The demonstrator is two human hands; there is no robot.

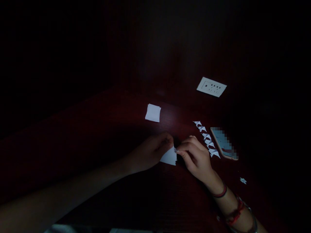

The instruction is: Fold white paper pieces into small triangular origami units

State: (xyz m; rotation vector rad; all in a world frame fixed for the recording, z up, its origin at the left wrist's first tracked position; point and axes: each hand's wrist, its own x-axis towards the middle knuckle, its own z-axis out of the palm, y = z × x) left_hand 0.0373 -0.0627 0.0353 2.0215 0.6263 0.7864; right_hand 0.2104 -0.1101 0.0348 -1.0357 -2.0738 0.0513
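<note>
A small sheet of white paper (169,157) is held between my two hands over the dark red table (97,129). My left hand (155,149) is closed on its upper left part, fingers curled over the top. At the right edge of the paper, the thumb and forefinger of my right hand (195,155) pinch a small bit of it. Just beyond my right hand lies a row of several small folded paper pieces (207,139), white and pointed. Farther back sits a stack of square white paper (153,113).
To the right of the folded row lies a phone (224,144) with its screen lit. A white socket panel (211,86) is at the back right. Near my right forearm is a small crumpled scrap of paper (243,180). The surroundings are very dark.
</note>
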